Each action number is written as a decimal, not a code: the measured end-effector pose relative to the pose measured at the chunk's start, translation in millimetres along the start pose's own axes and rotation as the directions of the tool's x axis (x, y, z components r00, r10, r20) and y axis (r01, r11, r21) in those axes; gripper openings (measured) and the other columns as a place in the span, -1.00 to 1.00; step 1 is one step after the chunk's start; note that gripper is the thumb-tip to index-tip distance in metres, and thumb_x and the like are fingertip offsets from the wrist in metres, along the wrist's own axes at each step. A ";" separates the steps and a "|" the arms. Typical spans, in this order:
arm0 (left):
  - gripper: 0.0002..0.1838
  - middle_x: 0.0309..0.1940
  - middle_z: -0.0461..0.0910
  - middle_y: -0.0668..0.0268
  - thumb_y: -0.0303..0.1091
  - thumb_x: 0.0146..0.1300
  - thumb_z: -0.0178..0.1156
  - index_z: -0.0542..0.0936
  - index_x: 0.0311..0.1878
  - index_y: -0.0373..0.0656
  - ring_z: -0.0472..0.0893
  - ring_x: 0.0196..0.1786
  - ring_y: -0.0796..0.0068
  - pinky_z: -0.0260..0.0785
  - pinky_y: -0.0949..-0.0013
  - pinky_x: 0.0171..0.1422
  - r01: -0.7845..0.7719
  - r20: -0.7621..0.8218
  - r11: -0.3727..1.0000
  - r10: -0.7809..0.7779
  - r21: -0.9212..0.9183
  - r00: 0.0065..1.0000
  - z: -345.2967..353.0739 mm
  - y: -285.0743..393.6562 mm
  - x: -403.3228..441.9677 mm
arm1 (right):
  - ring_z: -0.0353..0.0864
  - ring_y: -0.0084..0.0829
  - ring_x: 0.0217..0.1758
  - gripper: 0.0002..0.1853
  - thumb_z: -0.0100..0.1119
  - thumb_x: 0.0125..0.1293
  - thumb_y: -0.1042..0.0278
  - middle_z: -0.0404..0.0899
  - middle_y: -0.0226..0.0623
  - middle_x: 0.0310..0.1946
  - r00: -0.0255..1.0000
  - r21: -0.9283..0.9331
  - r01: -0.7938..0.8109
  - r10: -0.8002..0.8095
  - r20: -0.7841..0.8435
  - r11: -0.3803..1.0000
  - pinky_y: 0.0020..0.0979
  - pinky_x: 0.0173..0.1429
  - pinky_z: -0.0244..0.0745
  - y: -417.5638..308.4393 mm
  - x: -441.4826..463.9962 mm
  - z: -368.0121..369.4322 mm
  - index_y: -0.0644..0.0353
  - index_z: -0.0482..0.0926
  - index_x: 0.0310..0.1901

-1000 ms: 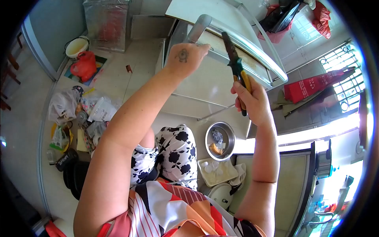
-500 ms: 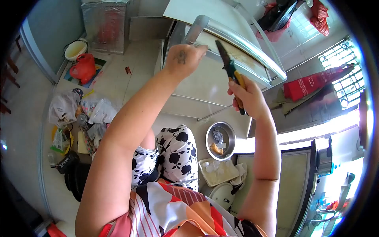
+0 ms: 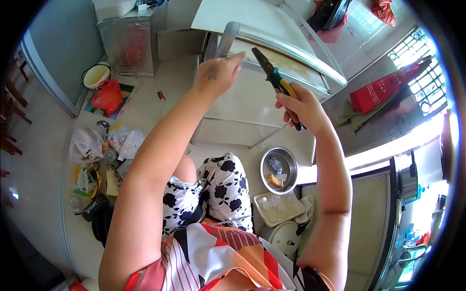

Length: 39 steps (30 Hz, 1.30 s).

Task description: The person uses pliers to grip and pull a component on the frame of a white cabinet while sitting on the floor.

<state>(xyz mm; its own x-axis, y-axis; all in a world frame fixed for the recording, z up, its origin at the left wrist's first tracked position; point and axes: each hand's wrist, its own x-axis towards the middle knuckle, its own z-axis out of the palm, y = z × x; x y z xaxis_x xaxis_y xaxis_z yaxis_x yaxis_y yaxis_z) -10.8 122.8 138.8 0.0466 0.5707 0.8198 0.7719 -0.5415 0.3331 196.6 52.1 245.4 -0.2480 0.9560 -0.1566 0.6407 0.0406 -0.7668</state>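
My right hand (image 3: 299, 107) is wrapped round the black and yellow handle of a tool with a dark, stained blade (image 3: 263, 61), which points up and to the left. The tool looks like pliers or kitchen shears. My left hand (image 3: 218, 75) is at the edge of a white cabinet (image 3: 238, 109), below a grey rounded corner of its metal rail (image 3: 291, 47). Its index finger reaches toward the worn board under the rail; whether the fingers pinch anything there is too small to tell. The blade's tip is a little right of my left hand.
A steel bowl (image 3: 293, 190) with a grey scouring pad and a yellowish piece stands below the cabinet, beside a cream tray (image 3: 286, 219) and a round lid (image 3: 285, 238). Bags lie on the floor at left, near a red bag (image 3: 108, 97) and a bucket (image 3: 96, 75).
The view has shifted. The tool has tilted further left, its tip nearer my left hand. My left index finger is now stretched out further.
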 end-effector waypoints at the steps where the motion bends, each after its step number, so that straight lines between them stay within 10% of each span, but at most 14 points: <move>1: -0.79 -0.52 0.60 0.19 -0.35 0.15 0.14 0.60 -0.13 -0.03 0.61 -0.45 0.23 0.41 0.26 -0.42 0.037 0.002 0.998 -0.037 -0.044 0.999 -6.3 3.8 -3.2 | 0.48 -0.59 -0.55 -0.70 0.17 0.22 0.17 0.45 -0.37 -0.51 0.998 -0.080 0.030 -0.034 -0.052 0.996 -0.50 -0.48 0.37 2.2 -7.0 -1.4 0.27 0.44 -0.25; 9: -0.64 -0.51 0.60 0.16 -0.39 0.13 0.10 0.53 0.04 -0.02 0.61 -0.45 0.20 0.41 0.21 -0.40 0.075 -0.164 0.995 -0.086 -0.069 0.983 -11.7 -2.9 -31.3 | 0.49 -0.59 -0.36 -0.64 0.17 0.26 0.12 0.49 -0.41 -0.46 0.994 -0.088 0.053 -0.061 -0.090 0.995 -0.53 -0.23 0.38 56.6 -14.1 15.9 0.22 0.49 -0.06; 14: -0.60 -0.58 0.57 0.16 -0.38 0.12 0.09 0.52 0.08 0.03 0.59 -0.44 0.15 0.41 0.14 -0.38 0.202 0.206 0.956 -0.246 0.213 0.947 -21.8 27.8 -1.6 | 0.53 -0.57 -0.57 -0.67 0.02 0.31 0.14 0.55 -0.34 -0.41 0.989 0.001 0.034 -0.033 -0.147 0.999 -0.53 -0.57 0.41 24.4 -9.5 16.4 0.23 0.48 -0.07; 22: -0.60 -0.62 0.55 0.17 -0.38 0.13 0.07 0.52 0.07 0.15 0.58 -0.50 0.12 0.41 0.13 -0.41 0.101 0.029 0.992 -0.104 0.070 0.994 5.0 -6.0 -15.4 | 0.44 -0.58 -0.64 -0.52 0.00 0.30 0.16 0.45 -0.40 -0.51 0.992 -0.363 0.072 -0.104 -0.069 0.929 -0.52 -0.55 0.39 -24.0 -4.2 3.3 0.05 0.34 0.25; 39: -0.58 -0.50 0.62 0.16 -0.44 0.05 0.11 0.52 0.05 0.04 0.62 -0.48 0.14 0.46 0.18 -0.40 0.108 -0.027 0.991 -0.106 0.084 0.994 14.7 -2.1 -20.7 | 0.44 -0.58 -0.69 -0.57 -0.04 0.30 0.20 0.46 -0.39 -0.52 0.998 -0.292 0.062 -0.069 -0.012 0.954 -0.52 -0.62 0.37 -32.3 6.5 -2.1 0.10 0.39 0.19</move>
<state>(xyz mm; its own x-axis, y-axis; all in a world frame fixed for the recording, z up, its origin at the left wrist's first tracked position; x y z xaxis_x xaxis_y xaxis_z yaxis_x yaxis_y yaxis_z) -4.1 121.2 114.3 -0.0524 0.6083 0.7920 0.8227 -0.4232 0.3795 175.9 57.6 270.5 -0.2824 0.9545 -0.0958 0.8082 0.1829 -0.5597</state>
